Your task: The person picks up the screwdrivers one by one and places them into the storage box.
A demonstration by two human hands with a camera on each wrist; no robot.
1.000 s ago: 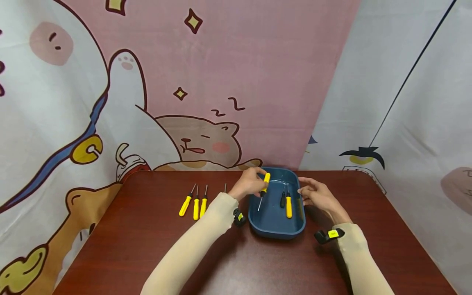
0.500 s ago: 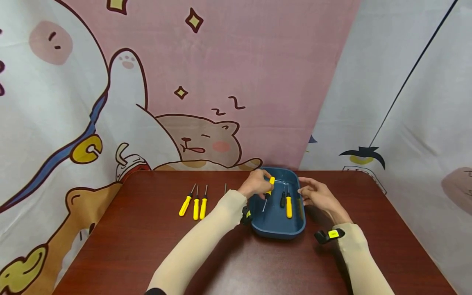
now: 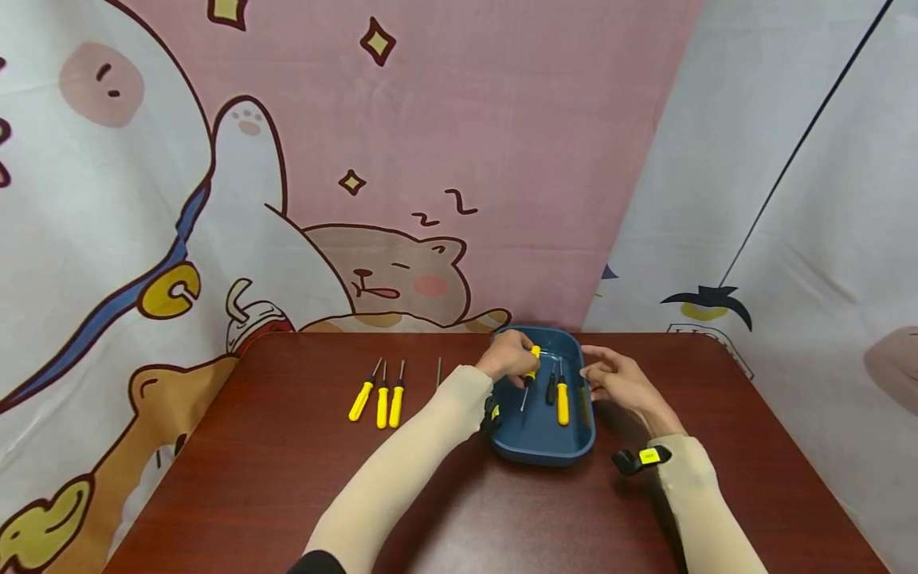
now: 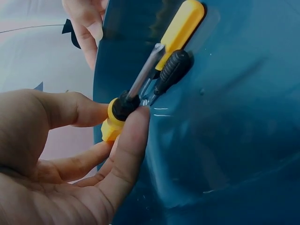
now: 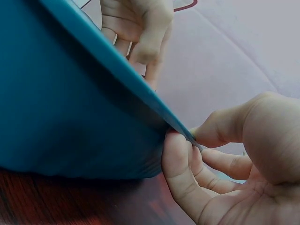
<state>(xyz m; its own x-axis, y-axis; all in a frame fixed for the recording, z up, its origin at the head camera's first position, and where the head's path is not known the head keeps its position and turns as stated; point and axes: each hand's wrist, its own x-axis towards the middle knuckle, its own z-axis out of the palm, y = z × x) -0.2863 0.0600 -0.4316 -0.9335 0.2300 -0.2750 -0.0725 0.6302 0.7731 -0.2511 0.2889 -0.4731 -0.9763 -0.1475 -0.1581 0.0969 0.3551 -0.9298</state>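
Pinching a yellow-handled screwdriver in the left hand, fingers closed down to about the handle's thickness; holding it by the handle, right up near the black collar, with the shaft poking out past the fingertips; pointing the tip toward the near side and down, over the inside of the blue tray; can't really tell if touching the bottom or not.

Also pinching the tray's right rim with the right hand, thumb and fingers nipped onto the thin wall, so basically no gap there.

Can see two more in the tray, just right of the held one: first a small black-handled screwdriver, then a second yellow screwdriver, both with handles toward the near side; can also spot three yellow screwdrivers on the table, left of the tray, plus a thin metal shaft partly hidden by the left sleeve.
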